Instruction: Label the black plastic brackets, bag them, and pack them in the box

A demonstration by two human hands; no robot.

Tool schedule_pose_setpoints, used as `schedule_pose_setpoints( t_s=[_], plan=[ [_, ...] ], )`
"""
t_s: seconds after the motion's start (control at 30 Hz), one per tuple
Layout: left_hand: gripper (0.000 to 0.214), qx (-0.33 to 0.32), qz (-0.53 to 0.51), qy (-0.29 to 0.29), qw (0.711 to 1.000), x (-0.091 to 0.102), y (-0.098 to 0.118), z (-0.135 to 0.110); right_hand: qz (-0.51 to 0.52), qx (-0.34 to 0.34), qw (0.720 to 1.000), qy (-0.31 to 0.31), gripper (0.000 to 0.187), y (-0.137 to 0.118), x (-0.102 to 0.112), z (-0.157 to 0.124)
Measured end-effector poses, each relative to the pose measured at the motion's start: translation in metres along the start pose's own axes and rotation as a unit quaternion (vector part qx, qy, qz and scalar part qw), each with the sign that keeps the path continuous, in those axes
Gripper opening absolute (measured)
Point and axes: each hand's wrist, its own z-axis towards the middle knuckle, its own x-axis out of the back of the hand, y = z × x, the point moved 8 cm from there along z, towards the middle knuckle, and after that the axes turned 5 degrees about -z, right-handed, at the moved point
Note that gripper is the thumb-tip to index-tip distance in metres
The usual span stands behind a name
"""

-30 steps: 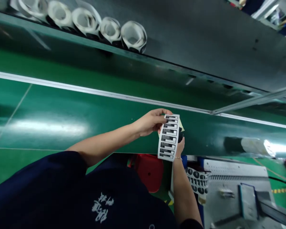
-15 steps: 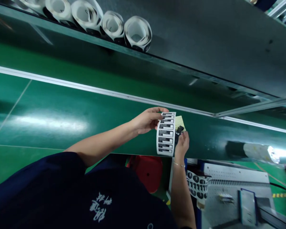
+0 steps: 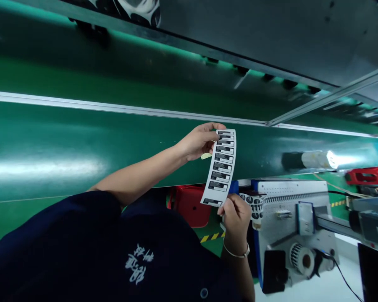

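Note:
A white strip of labels [image 3: 222,163] with black-and-white printed rectangles hangs between my two hands over the green table's near edge. My left hand [image 3: 199,141] pinches its upper end, thumb on the front. At the strip's lower right corner is my right hand [image 3: 237,216], with thumb and curled fingers closed on the edge. A gap in the row of labels shows just above the lowest one. Below my left hand a small piece of pale yellow paper [image 3: 206,156] pokes out, mostly hidden by the hand and strip.
A metal shelf [image 3: 255,33] with label rolls [image 3: 141,10] runs above the green table [image 3: 138,130]. A clear-wrapped roll [image 3: 316,160] lies to the right. Below are a red stool [image 3: 192,205] and a machine [image 3: 290,218] with another label roll [image 3: 301,259].
My right hand has moved from beside the yellow paper and a dark item down to the strip's lower corner. The strip now stretches longer and tilts. The view has shifted right.

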Motion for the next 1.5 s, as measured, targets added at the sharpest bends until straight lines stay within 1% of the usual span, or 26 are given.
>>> schedule_pose_setpoints(
  t_s=[0.07, 0.2, 0.23, 0.3, 0.37, 0.43, 0.5, 0.6, 0.73, 0.9, 1.03, 1.13, 1.33, 1.5],
  plan=[
    [0.023, -0.001, 0.006, -0.002, 1.000, -0.006, -0.003, -0.002, 0.020, -0.002, 1.000, 0.013, 0.033, -0.003, 0.005, -0.010],
    [0.021, -0.004, 0.009, -0.016, 1.000, -0.015, -0.009, -0.006, 0.071, -0.001, 0.996, 0.055, 0.045, -0.008, 0.018, -0.028],
    [0.021, -0.006, 0.011, -0.019, 1.000, -0.017, -0.011, -0.007, 0.066, 0.007, 0.996, 0.063, 0.045, -0.009, 0.021, -0.031],
    [0.022, -0.009, 0.018, -0.022, 1.000, -0.021, -0.013, -0.008, 0.025, 0.023, 0.997, 0.076, 0.039, -0.013, 0.027, -0.037],
    [0.022, -0.012, 0.022, -0.023, 0.999, -0.024, -0.015, -0.008, -0.026, 0.027, 0.995, 0.090, 0.033, -0.014, 0.033, -0.041],
    [0.021, -0.015, 0.023, -0.029, 0.999, -0.027, -0.017, -0.009, -0.056, 0.029, 0.992, 0.105, 0.031, -0.016, 0.039, -0.044],
    [0.020, -0.019, 0.024, -0.036, 0.999, -0.031, -0.018, -0.008, -0.067, 0.033, 0.990, 0.116, 0.031, -0.017, 0.043, -0.046],
    [0.019, -0.026, 0.035, -0.042, 0.998, -0.036, -0.019, -0.007, -0.074, 0.041, 0.990, 0.116, 0.031, -0.017, 0.046, -0.048],
    [0.022, -0.053, 0.049, -0.032, 0.997, -0.039, -0.015, -0.006, -0.086, 0.044, 0.989, 0.109, 0.031, -0.016, 0.048, -0.049],
    [0.028, -0.111, 0.066, -0.038, 0.991, -0.047, -0.001, -0.013, -0.123, 0.056, 0.987, 0.085, 0.031, -0.011, 0.045, -0.047],
    [0.030, -0.137, 0.079, -0.055, 0.986, -0.052, 0.008, -0.018, -0.142, 0.078, 0.984, 0.068, 0.029, -0.009, 0.038, -0.042],
    [0.032, -0.160, 0.080, -0.066, 0.982, -0.052, 0.012, -0.018, -0.142, 0.080, 0.985, 0.060, 0.029, -0.007, 0.034, -0.038],
    [0.036, -0.159, 0.101, -0.052, 0.981, -0.046, 0.015, -0.013, -0.135, 0.068, 0.987, 0.058, 0.030, -0.003, 0.028, -0.028],
    [0.035, -0.163, 0.113, -0.061, 0.978, -0.043, 0.018, -0.007, -0.127, 0.063, 0.988, 0.053, 0.031, 0.001, 0.023, -0.023]
  ],
)
